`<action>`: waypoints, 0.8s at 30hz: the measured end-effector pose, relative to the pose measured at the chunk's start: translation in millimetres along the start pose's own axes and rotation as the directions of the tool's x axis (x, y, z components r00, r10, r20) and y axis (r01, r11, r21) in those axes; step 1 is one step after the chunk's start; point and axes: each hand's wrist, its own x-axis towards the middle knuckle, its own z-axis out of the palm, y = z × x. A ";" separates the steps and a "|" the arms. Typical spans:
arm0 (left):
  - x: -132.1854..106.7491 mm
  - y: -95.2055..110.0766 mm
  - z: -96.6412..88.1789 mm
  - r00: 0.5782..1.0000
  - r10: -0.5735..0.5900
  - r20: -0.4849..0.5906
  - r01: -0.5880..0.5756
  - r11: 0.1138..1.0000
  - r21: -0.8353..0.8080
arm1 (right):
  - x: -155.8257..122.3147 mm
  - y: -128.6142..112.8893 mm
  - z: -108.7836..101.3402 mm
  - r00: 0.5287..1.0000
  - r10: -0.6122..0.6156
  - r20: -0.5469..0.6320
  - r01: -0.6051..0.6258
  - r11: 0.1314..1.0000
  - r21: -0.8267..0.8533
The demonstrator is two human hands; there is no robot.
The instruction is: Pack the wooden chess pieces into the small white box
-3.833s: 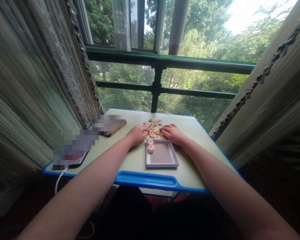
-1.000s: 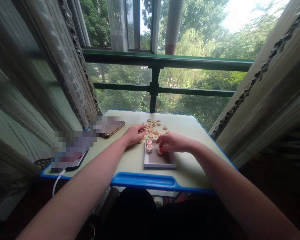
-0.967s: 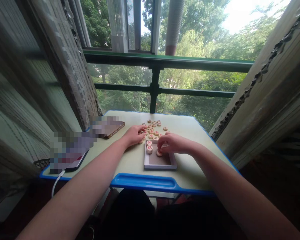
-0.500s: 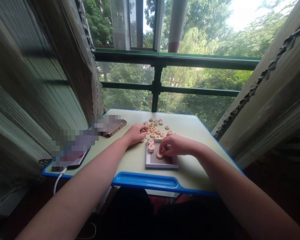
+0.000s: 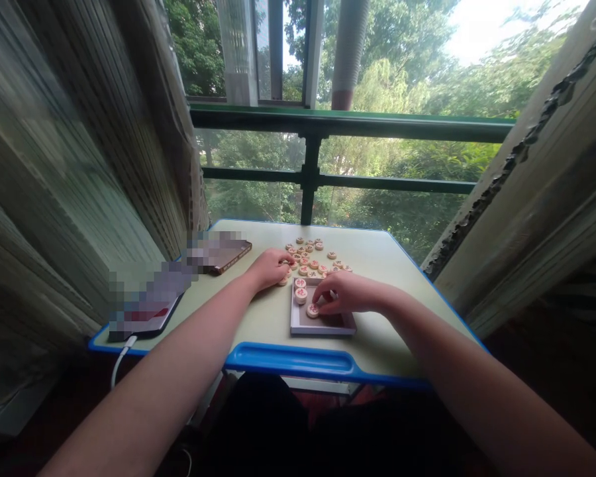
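We hold our left forearm (image 5: 193, 351) and right forearm (image 5: 451, 354) forward, both bare. Our left hand (image 5: 269, 267) rests palm down, fingers (image 5: 283, 256) curled; our right hand (image 5: 347, 290) (wrist (image 5: 386, 295) bent inward) holds thumb (image 5: 328, 307) and fingertips (image 5: 318, 291) close together.

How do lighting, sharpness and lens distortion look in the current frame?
Head view: bright white sky looks washed out, while the area under the cream, blue-edged table is very dark; head view: beige striped curtains look stretched toward the edges, like wide-angle distortion; head view: red characters on round wooden pieces inside the shallow white box show fairly clearly, farther ones are too small.
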 end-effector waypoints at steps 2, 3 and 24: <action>0.0 0.0 0.0 1.000 -0.005 -0.003 0.005 1.000 0.004 | 0.6 1.9 0.6 0.999 0.034 0.002 -0.034 0.999 -0.017; 0.1 0.1 -0.1 1.000 -0.008 -0.003 0.008 1.000 0.003 | 0.9 2.4 0.8 0.999 0.036 0.000 -0.036 0.999 -0.024; 2.3 -1.0 0.9 1.000 0.023 0.001 -0.023 1.000 -0.004 | 8.1 -0.5 12.0 0.994 -0.047 -0.099 0.040 0.997 -0.064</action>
